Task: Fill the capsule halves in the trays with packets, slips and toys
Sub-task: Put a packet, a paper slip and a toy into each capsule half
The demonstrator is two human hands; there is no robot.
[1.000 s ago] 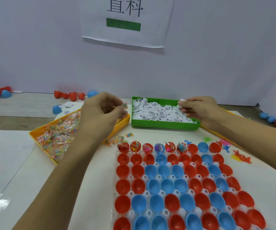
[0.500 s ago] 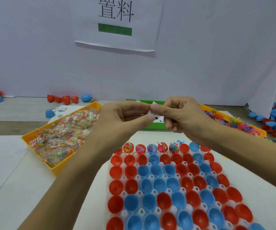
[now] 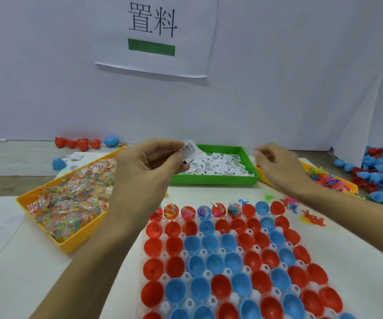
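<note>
Hands have split apart since half a second ago: right hand (image 3: 275,164) now over green tray's (image 3: 213,179) right edge, near the toy tray (image 3: 349,187). Open worktop (image 3: 13,261) lies left; yellow packet tray (image 3: 75,244) flanks left forearm. Capsule tray (image 3: 229,261) sits near (far row partly filled). Left hand (image 3: 149,164) pinches a slip (image 3: 189,148); right grip loosely curled, contents blurred, cannot tell.

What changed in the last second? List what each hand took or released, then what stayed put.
The hands met above the capsule tray, where the right hand passed its paper slip to the left hand. The left hand now pinches the slip, while the right hand has moved off right toward the toy tray, fingers loosely curled, apparently empty. The packet tray, the green slip tray and the capsule halves stayed put.
</note>
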